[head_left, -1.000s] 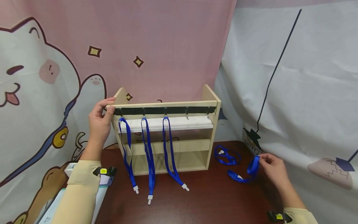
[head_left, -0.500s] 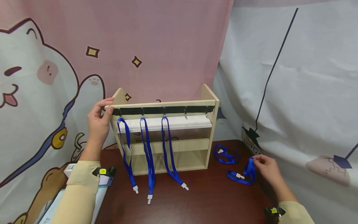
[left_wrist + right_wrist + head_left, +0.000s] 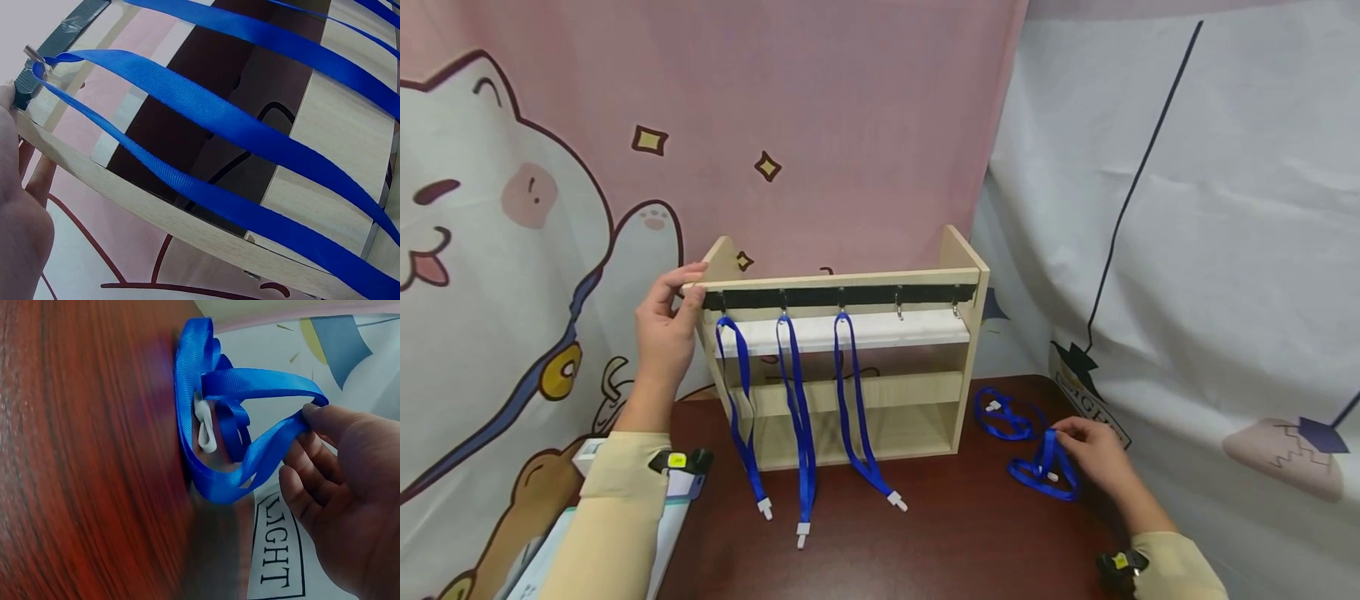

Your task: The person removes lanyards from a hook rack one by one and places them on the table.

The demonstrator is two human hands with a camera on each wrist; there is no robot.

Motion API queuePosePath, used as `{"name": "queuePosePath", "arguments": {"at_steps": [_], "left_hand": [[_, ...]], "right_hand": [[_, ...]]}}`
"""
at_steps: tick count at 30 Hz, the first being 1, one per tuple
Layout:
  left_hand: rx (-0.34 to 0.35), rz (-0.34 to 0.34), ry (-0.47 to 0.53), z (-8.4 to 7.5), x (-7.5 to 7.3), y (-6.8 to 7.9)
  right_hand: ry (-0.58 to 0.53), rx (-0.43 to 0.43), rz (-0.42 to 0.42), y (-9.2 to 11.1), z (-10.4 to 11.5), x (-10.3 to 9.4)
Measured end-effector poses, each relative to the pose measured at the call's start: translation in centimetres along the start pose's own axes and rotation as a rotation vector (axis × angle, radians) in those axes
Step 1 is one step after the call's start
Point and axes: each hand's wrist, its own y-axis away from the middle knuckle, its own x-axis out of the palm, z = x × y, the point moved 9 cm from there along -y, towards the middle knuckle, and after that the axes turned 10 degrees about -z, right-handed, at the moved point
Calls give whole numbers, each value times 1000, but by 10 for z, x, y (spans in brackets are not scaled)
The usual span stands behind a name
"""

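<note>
My left hand [image 3: 666, 321] grips the upper left corner of a pale wooden rack [image 3: 850, 390], thumb in front and fingers behind. Three blue lanyards hang by their loops from metal hooks on the rack's black strip [image 3: 812, 296]; the leftmost lanyard [image 3: 200, 106] fills much of the left wrist view. Two hooks on the right, including this bare hook [image 3: 900, 310], carry nothing. Right of the rack, my right hand [image 3: 1097, 458] pinches a loop of another blue lanyard [image 3: 262, 384] between thumb and fingers. The rest of that lanyard, with its white clip [image 3: 205, 428], lies on the table.
One more coiled blue lanyard [image 3: 1011, 425] lies on the dark brown table [image 3: 940, 533], just behind the pinched one. A white box [image 3: 550, 550] sits partly under the left forearm. Printed cloth [image 3: 865, 142] hangs behind and on both sides.
My right hand has moved left, drawing the pinched loop above the rest of its lanyard, whose clip has shifted slightly. The left hand keeps its grip on the rack's corner.
</note>
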Motion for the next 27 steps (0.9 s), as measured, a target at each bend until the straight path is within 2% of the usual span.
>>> {"name": "queuePosePath", "arguments": {"at_steps": [13,27], "left_hand": [[-4,3,-2,1,1,0],[-10,-4,18,1,0,-1]], "right_hand": [[28,-46,109,-1,5,26],[85,-89,137,2,3,39]]}}
